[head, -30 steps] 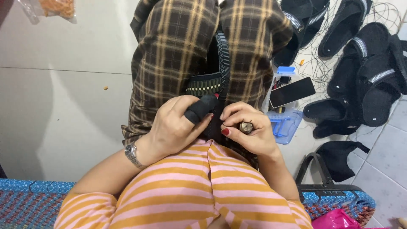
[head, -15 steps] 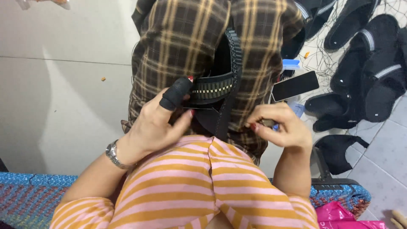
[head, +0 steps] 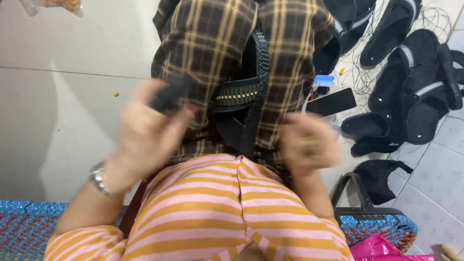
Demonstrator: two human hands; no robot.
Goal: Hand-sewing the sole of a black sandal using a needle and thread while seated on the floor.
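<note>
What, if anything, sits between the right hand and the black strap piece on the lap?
Nothing visible. The right hand, blurred, hovers beside the black strap piece on the plaid lap, open gap between them. The left hand holds a dark object at its other side.

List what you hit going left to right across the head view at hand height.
Wristwatch → left hand gripping a dark strap piece → black beaded sandal strap on the plaid lap → blurred right hand → phone → pile of black sandals.

A dark phone screen (head: pixel 331 102) is seen at two o'clock, a pink plastic bag (head: pixel 374 247) at five.
</note>
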